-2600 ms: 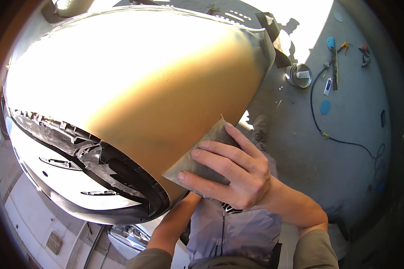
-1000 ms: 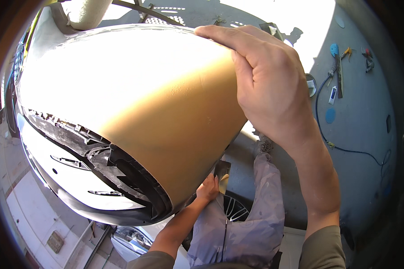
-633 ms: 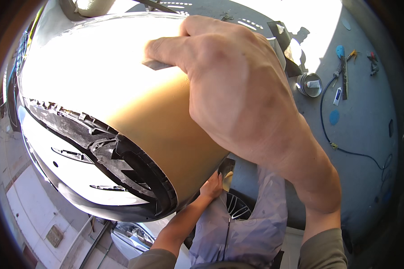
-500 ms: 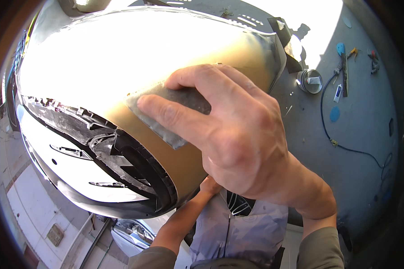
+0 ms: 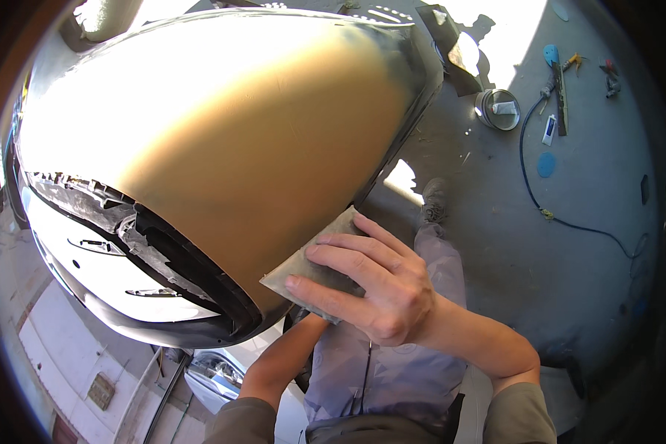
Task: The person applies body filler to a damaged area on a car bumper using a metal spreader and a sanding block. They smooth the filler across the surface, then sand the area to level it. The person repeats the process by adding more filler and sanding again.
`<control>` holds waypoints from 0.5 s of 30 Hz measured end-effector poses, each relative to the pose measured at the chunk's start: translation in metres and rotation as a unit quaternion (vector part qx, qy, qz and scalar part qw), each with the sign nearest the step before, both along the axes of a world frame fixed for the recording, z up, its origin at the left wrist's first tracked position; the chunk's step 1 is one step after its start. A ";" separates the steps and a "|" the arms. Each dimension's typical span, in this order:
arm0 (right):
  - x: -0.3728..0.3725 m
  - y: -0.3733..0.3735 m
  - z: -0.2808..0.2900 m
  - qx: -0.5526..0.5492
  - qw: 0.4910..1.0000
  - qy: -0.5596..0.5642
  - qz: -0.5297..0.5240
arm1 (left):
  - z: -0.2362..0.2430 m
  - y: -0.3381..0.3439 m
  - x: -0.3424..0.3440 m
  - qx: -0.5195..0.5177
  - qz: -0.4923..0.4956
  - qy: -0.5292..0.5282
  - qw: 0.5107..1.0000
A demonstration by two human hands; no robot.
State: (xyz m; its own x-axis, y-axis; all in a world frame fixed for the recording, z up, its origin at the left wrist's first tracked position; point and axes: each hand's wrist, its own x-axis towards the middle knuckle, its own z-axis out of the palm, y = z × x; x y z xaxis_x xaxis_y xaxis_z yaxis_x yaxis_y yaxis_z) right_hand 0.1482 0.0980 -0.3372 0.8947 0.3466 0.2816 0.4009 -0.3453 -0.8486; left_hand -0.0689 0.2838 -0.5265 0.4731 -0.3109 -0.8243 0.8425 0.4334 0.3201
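My right hand (image 5: 388, 285) holds a folded grey sheet of sandpaper (image 5: 303, 275), its fingers spread flat over the top and the thumb side toward me. The sheet lies at the near lower edge of a curved car body panel (image 5: 266, 163). Tan sanded filler or primer covers most of the panel, with a dark patch near its far right corner. My left forearm (image 5: 285, 359) reaches up from below; the left hand is mostly hidden behind the sandpaper and the panel edge.
Left of the panel is a black-edged lamp opening (image 5: 200, 277) above a white bumper (image 5: 111, 259). On the grey floor to the right are a metal can (image 5: 488, 111), a small tube (image 5: 549, 130), a blue disc (image 5: 546, 165) and an air hose (image 5: 524, 159). A pale car (image 5: 214, 374) stands below left.
My right hand has moved down toward me with the sandpaper, from the middle of the panel to its near edge. More of the tan surface shows.
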 end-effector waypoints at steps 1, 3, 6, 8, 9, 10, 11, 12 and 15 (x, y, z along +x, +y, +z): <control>-0.006 -0.016 0.004 0.006 1.000 -0.010 -0.019 | 0.009 -0.014 0.004 -0.247 0.212 0.117 0.938; -0.020 -0.049 0.010 -0.011 1.000 -0.001 -0.016 | 0.032 -0.036 0.025 -0.552 0.362 0.316 0.681; -0.049 -0.084 0.019 -0.068 0.998 0.008 0.012 | 0.094 -0.067 0.063 -0.214 0.219 0.125 0.944; -0.069 -0.095 0.026 -0.080 0.994 -0.006 0.077 | 0.138 -0.084 0.093 -0.047 0.108 0.028 0.993; -0.076 -0.101 0.029 -0.083 0.991 -0.019 0.104 | 0.154 -0.093 0.109 -0.084 0.132 0.010 0.988; -0.081 -0.106 0.030 -0.103 0.987 -0.048 0.113 | 0.168 -0.100 0.123 -0.097 0.137 -0.005 0.986; -0.083 -0.112 0.030 -0.103 0.989 -0.057 0.091 | 0.180 -0.106 0.133 -0.110 0.142 -0.020 0.984; -0.083 -0.121 0.030 -0.104 0.990 -0.068 0.070 | 0.189 -0.112 0.142 -0.112 0.146 -0.021 0.983; -0.067 -0.156 0.028 -0.139 0.986 -0.083 0.044 | 0.205 -0.120 0.153 -0.103 0.126 -0.108 0.981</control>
